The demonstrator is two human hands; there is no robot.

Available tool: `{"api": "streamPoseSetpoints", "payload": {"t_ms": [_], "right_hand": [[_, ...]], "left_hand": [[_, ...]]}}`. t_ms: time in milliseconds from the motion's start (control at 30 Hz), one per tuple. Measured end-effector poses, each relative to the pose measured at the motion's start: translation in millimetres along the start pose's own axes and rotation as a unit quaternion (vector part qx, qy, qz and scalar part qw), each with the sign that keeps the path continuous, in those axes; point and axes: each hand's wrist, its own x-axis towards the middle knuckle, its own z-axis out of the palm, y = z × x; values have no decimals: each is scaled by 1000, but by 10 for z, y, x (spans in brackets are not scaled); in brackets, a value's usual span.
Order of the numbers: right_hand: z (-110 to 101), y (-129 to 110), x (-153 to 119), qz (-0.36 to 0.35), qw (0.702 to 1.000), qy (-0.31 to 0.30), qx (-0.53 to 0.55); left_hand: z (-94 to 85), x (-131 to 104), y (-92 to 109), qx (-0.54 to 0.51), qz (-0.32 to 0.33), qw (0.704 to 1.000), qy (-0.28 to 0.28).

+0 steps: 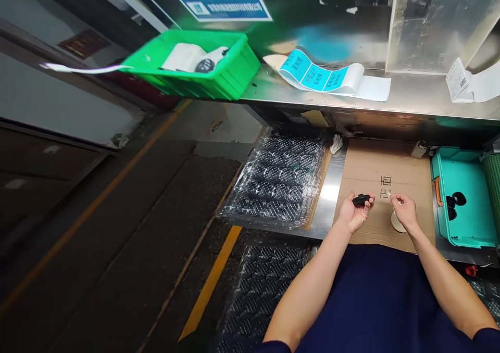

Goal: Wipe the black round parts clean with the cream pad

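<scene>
- Left hand (pixel 353 216): palm up, fingers curled around a black part (pixel 361 200); the part lies across palm and fingers, above the cardboard.
- Right hand (pixel 406 212): thumb and fingertips pinching a small pale piece (pixel 389 195), just beside the left hand; its exact shape is too small to tell.
- Handling, judged: a steady left palm gives the black part firm backing; a light fingertip pinch near the edge of the pale piece should leave its face visible. Short, slow wrist movements seem best. Main risk: the piece slipping or folding under a hard squeeze.
- Surface: cardboard sheet (pixel 363 160) with printed characters, lying on a metal bench (pixel 331 186). White round item (pixel 396 224) on the sheet, partly hidden by the right hand and wrist.
- Right of sheet: teal bin (pixel 474 223) with several black round pieces (pixel 459 198) inside.
- Left of sheet: clear plastic trays (pixel 273 176) with dark rounded compartments; contents unclear through glare.
- Far edge of sheet: small bottle (pixel 419 149).
- Above and beyond: metal shelf (pixel 422 108) bearing a strip of blue labels (pixel 316 77) and a green bin (pixel 234 77).
- Room, left: dark floor (pixel 156 217), yellow line (pixel 219 275).
</scene>
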Motion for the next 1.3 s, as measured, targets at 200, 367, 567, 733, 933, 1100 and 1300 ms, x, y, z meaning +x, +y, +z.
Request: {"api": "streamPoseSetpoints", "payload": {"t_ms": [200,367,567,733,933,1100,1300], "right_hand": [[-49,-193,-61,17,1000,-10,22],[-32,-720,-231,-144,986,-52,-69],[337,-828,-401,-270,924,-127,-240],[321,-726,-471,-335,859,-223,-316],[234,-738,-455,-342,852,-164,-361],[204,-724,-451,-389,819,-199,-373],[190,-694,-500,-391,827,-188,-358]], "left_hand": [[-27,41,-5,35,34,999,14],[-147,110,-108,135,119,984,-12],[-164,119,-220,164,125,977,-58],[-171,53,-160,158,138,975,-74],[-211,75,-213,148,120,978,-85],[-223,71,-224,155,103,979,-87],[-250,98,-241,162,97,979,-81]]}}
